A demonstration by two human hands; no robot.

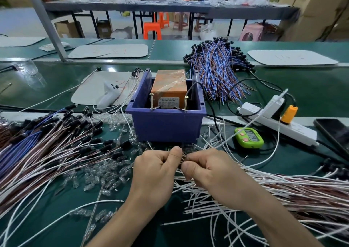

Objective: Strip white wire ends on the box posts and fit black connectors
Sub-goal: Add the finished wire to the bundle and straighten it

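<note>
Currently, left hand (154, 169): fingers curled, pinching white wire ends (182, 155).
Right hand (209, 173): pinching same ends, thumbs close.
Blue box (166, 128): just beyond fingertips.

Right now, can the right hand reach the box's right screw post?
Probably yes: the right screw post stands bare beyond the right hand, nothing between; it and the left hand pinch white wires.
</note>
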